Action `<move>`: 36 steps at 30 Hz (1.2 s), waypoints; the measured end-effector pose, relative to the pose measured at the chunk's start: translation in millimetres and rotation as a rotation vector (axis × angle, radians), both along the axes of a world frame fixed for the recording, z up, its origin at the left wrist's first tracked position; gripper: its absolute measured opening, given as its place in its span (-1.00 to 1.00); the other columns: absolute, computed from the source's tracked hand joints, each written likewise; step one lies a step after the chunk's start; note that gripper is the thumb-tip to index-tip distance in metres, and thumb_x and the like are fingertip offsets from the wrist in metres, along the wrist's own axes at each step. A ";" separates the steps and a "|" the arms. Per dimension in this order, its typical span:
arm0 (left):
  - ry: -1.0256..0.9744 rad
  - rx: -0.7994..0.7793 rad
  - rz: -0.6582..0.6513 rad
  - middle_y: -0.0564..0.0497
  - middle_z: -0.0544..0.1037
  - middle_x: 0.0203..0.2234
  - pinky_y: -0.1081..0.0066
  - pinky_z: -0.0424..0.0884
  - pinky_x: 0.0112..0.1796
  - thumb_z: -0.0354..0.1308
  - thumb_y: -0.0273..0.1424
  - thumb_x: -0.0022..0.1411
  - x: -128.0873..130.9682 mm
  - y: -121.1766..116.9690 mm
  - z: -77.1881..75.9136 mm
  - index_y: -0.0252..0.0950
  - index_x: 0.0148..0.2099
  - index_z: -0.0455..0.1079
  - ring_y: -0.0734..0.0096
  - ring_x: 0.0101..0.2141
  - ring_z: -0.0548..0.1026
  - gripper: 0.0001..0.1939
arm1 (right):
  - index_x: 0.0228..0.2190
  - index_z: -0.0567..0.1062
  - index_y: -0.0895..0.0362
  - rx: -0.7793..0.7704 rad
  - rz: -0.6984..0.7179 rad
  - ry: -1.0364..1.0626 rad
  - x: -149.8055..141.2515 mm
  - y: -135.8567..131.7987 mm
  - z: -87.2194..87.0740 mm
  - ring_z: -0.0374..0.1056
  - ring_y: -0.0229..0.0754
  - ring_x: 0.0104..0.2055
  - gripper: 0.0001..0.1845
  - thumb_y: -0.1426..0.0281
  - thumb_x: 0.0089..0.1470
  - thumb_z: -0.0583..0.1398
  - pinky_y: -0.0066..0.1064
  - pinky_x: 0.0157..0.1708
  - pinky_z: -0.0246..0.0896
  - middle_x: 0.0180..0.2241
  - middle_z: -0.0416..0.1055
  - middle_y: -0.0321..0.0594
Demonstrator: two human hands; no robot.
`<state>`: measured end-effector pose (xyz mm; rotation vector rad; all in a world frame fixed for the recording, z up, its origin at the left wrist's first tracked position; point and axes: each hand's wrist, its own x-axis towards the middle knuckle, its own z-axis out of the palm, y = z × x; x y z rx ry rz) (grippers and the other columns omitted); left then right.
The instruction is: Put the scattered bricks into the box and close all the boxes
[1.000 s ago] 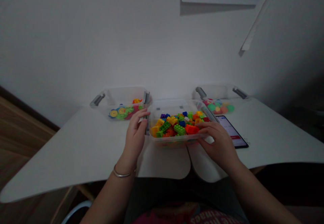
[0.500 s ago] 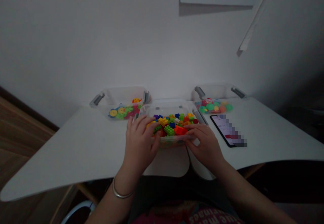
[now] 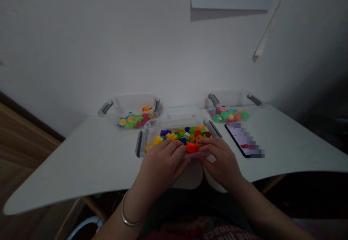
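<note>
A transparent plastic box with grey handles stands at the table's front middle, filled with multicoloured toy building bricks. My left hand curves over the box's front rim, its fingers against the yellow and blue bricks. My right hand grips the front right part of the rim, close to a red-orange brick. The hands hide the box's front wall and some bricks.
Behind on the left, a transparent box holds toy gears and wheels. Another at the back right holds round green and red pieces. A phone with a blurred screen lies on the white table, right of the hands.
The brick box has slid left and turned, its left handle now showing. Both hands moved with it, and my left hand shifted from the box's left side onto its front rim.
</note>
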<state>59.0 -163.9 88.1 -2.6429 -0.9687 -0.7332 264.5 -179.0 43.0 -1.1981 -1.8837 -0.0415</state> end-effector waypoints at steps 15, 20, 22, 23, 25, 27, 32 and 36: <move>-0.109 0.046 0.160 -0.18 0.56 -0.14 0.14 0.50 -0.18 0.13 -0.29 0.27 -7.9 -2.8 -0.9 -0.31 -0.04 0.42 0.09 -0.16 0.51 -0.73 | -0.27 0.51 0.03 -0.063 0.085 -0.074 -38.1 2.3 10.9 0.45 -0.05 -0.08 -0.86 0.47 0.11 0.21 -0.06 0.02 0.24 -0.12 0.56 -0.21; -0.104 0.009 0.178 -0.14 0.56 -0.15 0.15 0.50 -0.16 0.08 -0.41 0.25 -6.2 1.9 1.5 -0.27 -0.05 0.44 0.14 -0.17 0.50 -0.76 | -0.10 0.45 0.09 -0.036 0.152 -0.038 -52.0 9.8 9.6 0.40 -0.05 0.06 -0.72 0.51 0.14 0.12 -0.09 0.08 0.29 0.01 0.49 -0.07; -0.093 0.016 0.231 -0.15 0.56 -0.15 0.14 0.50 -0.17 0.08 -0.39 0.25 -7.4 3.5 2.3 -0.27 -0.11 0.47 0.13 -0.18 0.50 -0.79 | -0.13 0.44 0.09 -0.026 0.192 0.012 -52.6 12.2 9.7 0.36 -0.07 0.11 -0.75 0.51 0.14 0.12 -0.12 0.07 0.32 0.05 0.45 -0.02; -0.083 0.021 0.265 -0.15 0.56 -0.15 0.14 0.50 -0.18 0.08 -0.37 0.25 -8.0 4.1 2.4 -0.27 -0.14 0.48 0.12 -0.18 0.50 -0.81 | -0.14 0.43 0.09 -0.025 0.210 0.035 -51.8 12.8 9.8 0.35 -0.08 0.12 -0.76 0.51 0.14 0.12 -0.12 0.07 0.32 0.06 0.44 -0.02; -0.065 0.031 0.323 -0.17 0.56 -0.16 0.14 0.49 -0.21 0.09 -0.32 0.25 -9.0 5.0 1.7 -0.27 -0.17 0.50 0.09 -0.19 0.50 -0.79 | -0.15 0.42 0.08 -0.027 0.239 0.071 -48.8 13.0 10.1 0.33 -0.08 0.13 -0.77 0.50 0.13 0.14 -0.10 0.09 0.31 0.06 0.42 -0.02; -0.061 0.025 0.346 -0.19 0.56 -0.17 0.13 0.49 -0.24 0.09 -0.28 0.25 -9.3 5.8 0.2 -0.28 -0.15 0.50 0.06 -0.20 0.50 -0.76 | -0.13 0.41 0.07 -0.020 0.257 0.085 -45.2 12.1 10.4 0.32 -0.08 0.15 -0.76 0.50 0.13 0.15 -0.09 0.11 0.30 0.06 0.41 -0.02; -0.071 -0.008 0.375 -0.21 0.59 -0.23 0.05 0.48 -0.21 0.09 -0.25 0.24 -9.1 9.2 -4.9 -0.29 -0.12 0.51 0.00 -0.21 0.52 -0.71 | -0.13 0.43 0.07 0.030 0.251 0.055 -37.2 11.2 10.9 0.33 -0.10 0.14 -0.76 0.48 0.13 0.17 -0.13 0.11 0.32 0.05 0.41 -0.03; -0.059 -0.026 0.387 -0.20 0.60 -0.26 0.05 0.48 -0.22 0.09 -0.26 0.21 -9.4 12.2 -8.9 -0.30 -0.15 0.51 0.00 -0.23 0.52 -0.72 | -0.17 0.45 0.09 0.086 0.250 0.060 -33.0 11.7 10.4 0.40 -0.13 0.06 -0.81 0.48 0.15 0.14 -0.21 0.05 0.38 0.00 0.46 -0.04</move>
